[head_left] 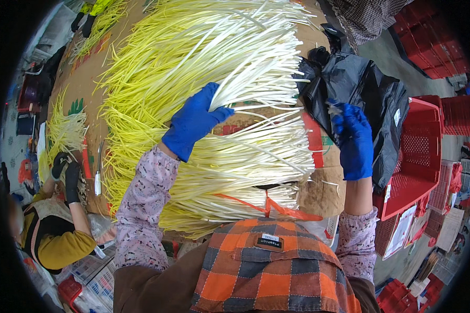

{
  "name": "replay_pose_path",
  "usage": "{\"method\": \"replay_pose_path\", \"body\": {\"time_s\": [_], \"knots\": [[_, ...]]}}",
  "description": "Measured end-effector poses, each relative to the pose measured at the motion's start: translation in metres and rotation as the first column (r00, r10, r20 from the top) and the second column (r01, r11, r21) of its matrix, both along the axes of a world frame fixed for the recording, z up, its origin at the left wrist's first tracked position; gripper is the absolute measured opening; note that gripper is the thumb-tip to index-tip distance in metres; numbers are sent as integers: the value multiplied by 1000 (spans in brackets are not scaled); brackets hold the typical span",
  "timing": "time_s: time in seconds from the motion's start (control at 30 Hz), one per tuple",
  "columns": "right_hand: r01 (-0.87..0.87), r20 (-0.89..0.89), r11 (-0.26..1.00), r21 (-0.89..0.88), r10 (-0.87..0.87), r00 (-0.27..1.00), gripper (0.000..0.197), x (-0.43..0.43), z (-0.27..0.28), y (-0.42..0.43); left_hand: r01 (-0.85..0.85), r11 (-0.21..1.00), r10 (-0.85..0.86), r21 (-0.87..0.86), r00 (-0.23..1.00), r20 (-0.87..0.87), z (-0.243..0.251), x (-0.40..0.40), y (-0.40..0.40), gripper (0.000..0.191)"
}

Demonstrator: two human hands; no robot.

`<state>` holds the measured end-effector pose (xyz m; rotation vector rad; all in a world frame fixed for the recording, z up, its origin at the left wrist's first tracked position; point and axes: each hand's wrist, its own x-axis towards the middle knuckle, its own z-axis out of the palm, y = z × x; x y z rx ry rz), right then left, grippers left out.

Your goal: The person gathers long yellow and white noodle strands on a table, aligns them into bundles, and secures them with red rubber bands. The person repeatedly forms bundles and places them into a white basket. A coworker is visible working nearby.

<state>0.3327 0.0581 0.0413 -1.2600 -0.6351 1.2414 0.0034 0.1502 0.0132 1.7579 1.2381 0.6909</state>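
Observation:
A broad layer of blanched yellow chives (235,156), white at the stem ends and yellow at the leaves, lies across the cardboard before me. My left hand (197,121), in a blue glove, grips a bunch of white stems (239,84) between thumb and fingers. Off the stem ends to the right, over a black plastic bag (368,78), is my blue-gloved right hand (352,137). Its curled fingertips pinch a small greyish scrap (334,108), blurred. Nearest my body, a red-orange tie (267,207) lies across the stems.
Cardboard (321,195) covers the table. A knife (98,168) lies left of the leaves. At left, a co-worker's dark-gloved hands (68,172) handle a smaller bunch (68,131); another person's dark gloves (84,23) show at top left. Red plastic crates (419,156) stand at right.

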Motion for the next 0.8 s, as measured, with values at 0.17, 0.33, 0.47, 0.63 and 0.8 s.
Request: {"method": "replay_pose_path", "body": {"time_s": [0.17,0.33,0.47,0.63,0.8], "knots": [[-251,360,959,-130,281,890,16,-21,-7,8,229,967,-252,-108,915,-315,-18,4,3,73],[-306,385,928,-211,367,847,13,-33,-16,22,277,910,-388,-310,833,-394,-26,17,-7,61],[-276,394,956,-102,293,871,14,-29,-12,20,216,906,-324,-363,907,-268,-17,15,-7,57],[-154,361,985,-82,173,916,15,-18,8,14,16,867,20,-497,998,68,2,5,-14,50],[-279,171,952,-124,298,939,19,-33,13,8,157,796,90,-584,924,372,17,-4,-16,37]]}}
